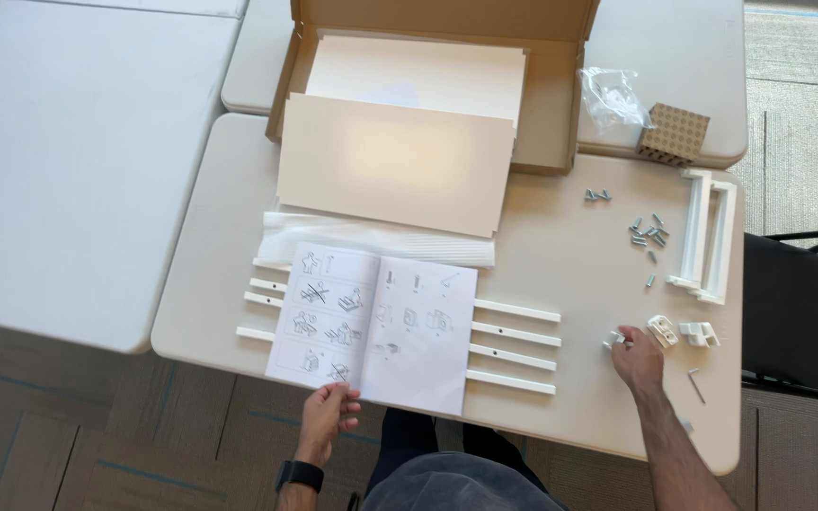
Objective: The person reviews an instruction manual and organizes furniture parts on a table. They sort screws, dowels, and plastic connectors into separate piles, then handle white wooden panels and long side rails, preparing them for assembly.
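The left hand (327, 409) pinches the near edge of the open booklet (374, 324), fingers closed on the page; it lies over the white rails (515, 333). The right hand (636, 360) rests fingertips together on a small white fitting (613, 339) beside the brackets (679, 331). This looks like sorting parts against the diagrams; matching that fitting comes next.

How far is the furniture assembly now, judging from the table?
Done: the cardboard box is open, and rails, screws and white brackets lie spread on the table. In hand: the left hand holds the instruction booklet at its lower edge; the right hand touches a small white fitting. Left: nothing looks joined; the large panel rests on the box.
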